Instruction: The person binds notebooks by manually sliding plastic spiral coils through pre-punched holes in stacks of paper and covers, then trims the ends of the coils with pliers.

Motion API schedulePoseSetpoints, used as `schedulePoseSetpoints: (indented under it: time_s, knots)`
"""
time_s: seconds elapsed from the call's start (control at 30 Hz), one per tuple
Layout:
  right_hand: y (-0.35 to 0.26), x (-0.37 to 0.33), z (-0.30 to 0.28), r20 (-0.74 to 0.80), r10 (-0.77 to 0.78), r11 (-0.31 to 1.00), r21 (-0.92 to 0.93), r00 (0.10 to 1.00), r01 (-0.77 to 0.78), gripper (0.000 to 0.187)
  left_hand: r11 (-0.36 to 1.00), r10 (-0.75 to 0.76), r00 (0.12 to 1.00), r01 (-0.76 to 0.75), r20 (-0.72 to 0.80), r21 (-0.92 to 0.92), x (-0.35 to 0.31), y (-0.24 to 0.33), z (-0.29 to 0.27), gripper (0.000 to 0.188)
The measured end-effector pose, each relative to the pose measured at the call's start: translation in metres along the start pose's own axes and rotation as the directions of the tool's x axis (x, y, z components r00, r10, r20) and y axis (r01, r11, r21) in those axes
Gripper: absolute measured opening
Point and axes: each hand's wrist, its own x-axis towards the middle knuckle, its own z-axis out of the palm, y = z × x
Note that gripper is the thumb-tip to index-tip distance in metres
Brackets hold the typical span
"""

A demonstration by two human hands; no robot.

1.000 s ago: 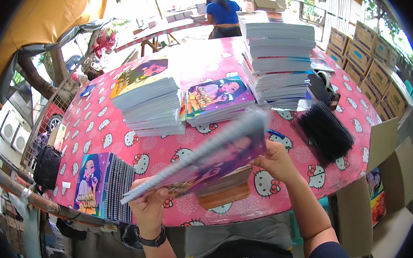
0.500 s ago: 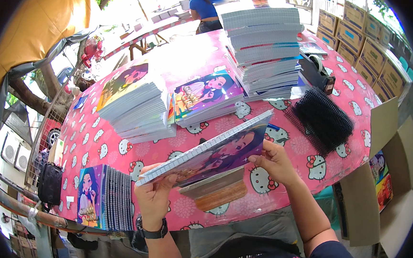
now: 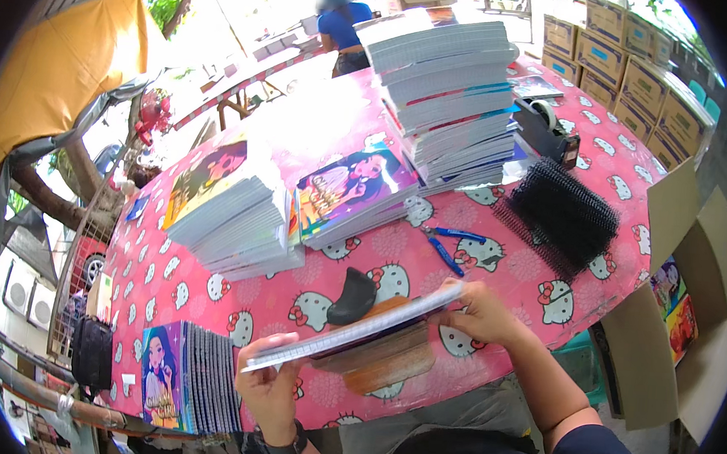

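My left hand (image 3: 272, 389) and my right hand (image 3: 482, 314) each grip one end of a thin notebook (image 3: 360, 330) above the near part of the table. It is tilted nearly edge-on, with its white, hole-punched edge uppermost. Its illustrated cover is mostly turned from sight. Below it lies a wooden board (image 3: 391, 372), partly covered. Just beyond the notebook rests a dark, curved object (image 3: 353, 297) that I cannot name. Blue-handled pliers (image 3: 445, 248) lie spread farther back, left of a heap of black spiral binding coils (image 3: 565, 212).
Coil-bound notebooks (image 3: 214, 377) stand at the near left. Behind are loose-leaf stacks (image 3: 238, 210) and a tall pile (image 3: 449, 90). A tape dispenser (image 3: 547, 126) sits at the far right. An open carton (image 3: 650, 352) flanks the pink table (image 3: 507, 347). A person in blue (image 3: 344, 27) stands beyond.
Both hands have lowered the notebook and tipped it from cover showing to nearly edge-on. The dark curved object and the pliers behind it have come into fuller view.
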Motion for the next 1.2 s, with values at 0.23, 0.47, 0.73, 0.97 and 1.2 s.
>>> schedulePoseSetpoints:
  time_s: [0.23, 0.47, 0.73, 0.97, 1.2]
  knots:
    - [-0.016, 0.005, 0.045, -0.154, 0.015, 0.769, 0.633, 0.988, 0.087, 0.070, 0.953, 0.092, 0.983, -0.133, -0.158, -0.273, -0.032, -0.048, 0.037, 0.066]
    - [-0.039, 0.001, 0.092, -0.162, 0.214, 0.741, 0.669, 0.963, -0.053, 0.029, 0.963, -0.134, 0.906, 0.024, -0.401, -0.269, -0.006, -0.050, 0.003, 0.027]
    - [-0.047, 0.026, 0.119, -0.092, 0.211, 0.738, 0.667, 0.973, -0.096, 0.026, 0.911, -0.209, 0.895, 0.031, -0.394, -0.412, 0.003, -0.057, -0.015, 0.020]
    - [-0.016, 0.031, 0.036, -0.344, -0.013, 0.994, -0.106, 0.939, -0.025, 0.021, 0.954, -0.165, 0.916, 0.054, -0.365, -0.297, -0.009, -0.056, -0.039, 0.024]
    - [0.085, -0.014, -0.084, -0.538, 0.016, 0.274, -0.808, 0.843, -0.521, 0.033, 0.876, -0.241, 0.898, 0.038, -0.368, -0.480, -0.004, -0.052, -0.021, 0.014]
